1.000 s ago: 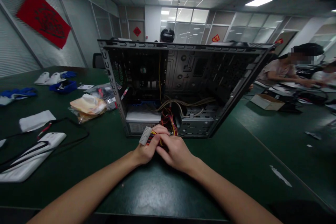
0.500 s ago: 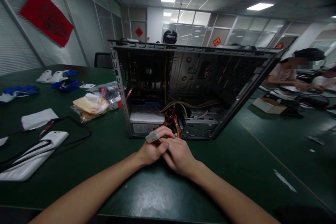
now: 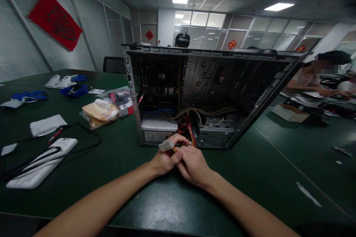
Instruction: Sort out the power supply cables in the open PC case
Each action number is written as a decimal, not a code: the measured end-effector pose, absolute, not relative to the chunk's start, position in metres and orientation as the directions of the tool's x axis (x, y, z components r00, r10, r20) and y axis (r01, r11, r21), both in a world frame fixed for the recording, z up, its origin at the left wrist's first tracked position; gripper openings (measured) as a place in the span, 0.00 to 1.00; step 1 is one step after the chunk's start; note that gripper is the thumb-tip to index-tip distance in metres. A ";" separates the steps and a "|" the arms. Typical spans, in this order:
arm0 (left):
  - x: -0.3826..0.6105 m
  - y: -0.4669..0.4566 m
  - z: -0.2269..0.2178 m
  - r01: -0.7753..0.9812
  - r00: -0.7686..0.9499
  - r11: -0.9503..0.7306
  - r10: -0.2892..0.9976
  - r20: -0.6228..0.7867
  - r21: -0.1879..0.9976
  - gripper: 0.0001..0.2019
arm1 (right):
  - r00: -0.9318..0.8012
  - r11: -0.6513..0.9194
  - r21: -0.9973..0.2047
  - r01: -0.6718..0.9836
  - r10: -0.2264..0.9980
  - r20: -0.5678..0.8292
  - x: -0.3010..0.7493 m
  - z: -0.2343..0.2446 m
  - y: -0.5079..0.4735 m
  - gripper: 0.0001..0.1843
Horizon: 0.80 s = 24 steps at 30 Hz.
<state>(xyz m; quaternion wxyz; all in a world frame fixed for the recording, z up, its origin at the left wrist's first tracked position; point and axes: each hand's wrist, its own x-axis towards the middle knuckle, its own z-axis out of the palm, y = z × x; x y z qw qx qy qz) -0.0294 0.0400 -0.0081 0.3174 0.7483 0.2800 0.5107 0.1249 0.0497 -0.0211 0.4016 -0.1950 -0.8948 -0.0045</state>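
Observation:
My left hand [image 3: 163, 163] is closed round a bundle of coloured wires ending in a clear whitish power connector [image 3: 167, 145], which sticks out above the fingers. Pressed against it, my right hand [image 3: 195, 164] has its fingers curled over the same wires; its fingertips are partly hidden. Both hands are just in front of an open computer case [image 3: 217, 52] standing on the green table. Inside the case are a power supply [image 3: 158, 136] at the lower left, a fan [image 3: 161, 76] and red, yellow and purple wires [image 3: 191, 129] spilling toward my hands.
To the left lie a white power strip [image 3: 41, 163] with black cables, a white paper [image 3: 48, 125], plastic bags [image 3: 101, 113], a blue tray [image 3: 74, 90] and gloves [image 3: 29, 97]. At right are an open cardboard box [image 3: 290, 114] and a seated person [image 3: 308, 79].
The view has shifted slightly, so the scene sits a little farther right. Both hands keep their hold on the cable, with almost no visible movement relative to the case.

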 end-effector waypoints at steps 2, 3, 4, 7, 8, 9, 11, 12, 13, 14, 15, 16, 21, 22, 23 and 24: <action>-0.031 0.042 -0.010 0.088 0.346 -0.640 0.738 0.580 0.763 0.33 | -0.598 0.926 -0.138 0.351 0.335 0.728 0.124 -0.020 0.049 0.12; -0.032 0.043 -0.010 0.085 0.360 -0.640 0.734 0.575 0.764 0.34 | -0.597 0.929 -0.136 0.345 0.329 0.732 0.125 -0.019 0.049 0.12; -0.032 0.044 -0.011 0.082 0.375 -0.637 0.732 0.568 0.767 0.36 | -0.594 0.932 -0.134 0.337 0.320 0.738 0.125 -0.018 0.049 0.12; -0.032 0.046 -0.016 0.071 0.424 -0.610 0.735 0.529 0.789 0.37 | -0.554 0.946 -0.121 0.301 0.277 0.785 0.129 -0.013 0.051 0.12; -0.032 0.047 -0.018 0.077 0.436 -0.603 0.736 0.517 0.794 0.36 | -0.531 0.950 -0.116 0.291 0.261 0.806 0.131 -0.011 0.052 0.13; -0.032 0.047 -0.020 0.094 0.445 -0.598 0.741 0.504 0.796 0.36 | -0.503 0.952 -0.109 0.287 0.247 0.828 0.133 -0.010 0.054 0.15; -0.031 0.049 -0.025 0.147 0.453 -0.584 0.757 0.471 0.798 0.35 | -0.462 0.950 -0.101 0.294 0.234 0.856 0.137 -0.009 0.058 0.18; -0.031 0.049 -0.027 0.172 0.452 -0.575 0.768 0.454 0.800 0.35 | -0.455 0.948 -0.091 0.305 0.229 0.861 0.138 -0.010 0.061 0.19; -0.031 0.050 -0.028 0.187 0.451 -0.564 0.777 0.439 0.804 0.34 | -0.457 0.944 -0.074 0.322 0.223 0.861 0.140 -0.010 0.063 0.19; -0.032 0.051 -0.029 0.193 0.448 -0.555 0.784 0.430 0.809 0.33 | -0.465 0.937 -0.051 0.345 0.218 0.858 0.140 -0.009 0.066 0.19; -0.033 0.052 -0.030 0.198 0.445 -0.549 0.788 0.425 0.812 0.32 | -0.480 0.928 -0.025 0.372 0.215 0.850 0.140 -0.008 0.069 0.18; -0.034 0.053 -0.029 0.206 0.441 -0.545 0.793 0.420 0.813 0.31 | -0.494 0.917 0.004 0.400 0.211 0.843 0.138 -0.005 0.071 0.17; -0.036 0.057 -0.026 0.272 0.447 -0.525 0.811 0.377 0.806 0.24 | -0.352 0.857 -0.043 0.514 0.256 0.900 0.111 0.042 0.075 0.13; -0.035 0.057 -0.025 0.269 0.452 -0.529 0.808 0.379 0.805 0.23 | -0.308 0.846 -0.092 0.525 0.290 0.906 0.101 0.056 0.076 0.14; -0.034 0.056 -0.025 0.267 0.457 -0.534 0.803 0.382 0.802 0.22 | -0.287 0.829 -0.128 0.545 0.328 0.900 0.090 0.070 0.078 0.15; -0.033 0.056 -0.024 0.269 0.465 -0.537 0.799 0.381 0.799 0.21 | -0.319 0.809 -0.137 0.572 0.373 0.871 0.079 0.084 0.081 0.17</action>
